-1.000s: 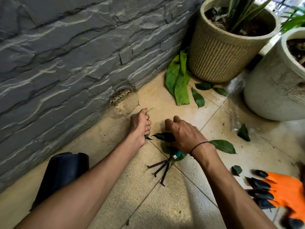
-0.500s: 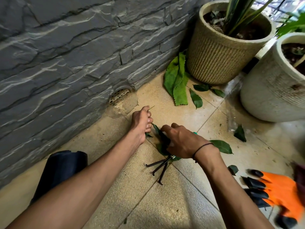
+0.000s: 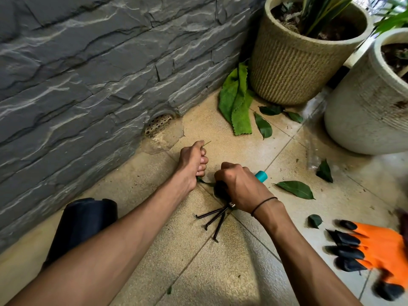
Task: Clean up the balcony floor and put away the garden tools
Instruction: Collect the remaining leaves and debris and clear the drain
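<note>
Both hands work low on the tiled floor point(image 3: 136, 272). Left hand point(image 3: 192, 162) is curled tight around gathered leaf stems (a thin green tip pokes out above the knuckles, another leaf end shows below the palm). Beside it, the right hand point(image 3: 240, 186) grips the hand rake point(image 3: 215, 219) by its handle, teal end jutting past the fingers, three dark prongs resting on the tile toward the camera.

At far left a black roll point(image 3: 81, 226) lies by the stone wall point(image 3: 88, 74), with a drain grate point(image 3: 157, 124) at the wall's foot. Further right, a green cloth point(image 3: 236, 102) lies against the ribbed beige pot point(image 3: 295, 62), loose leaves point(image 3: 295, 189) scatter over the tiles, a white pot point(image 3: 362, 111) stands beside them, and an orange clawed glove point(image 3: 375, 248) lies at the right edge.
</note>
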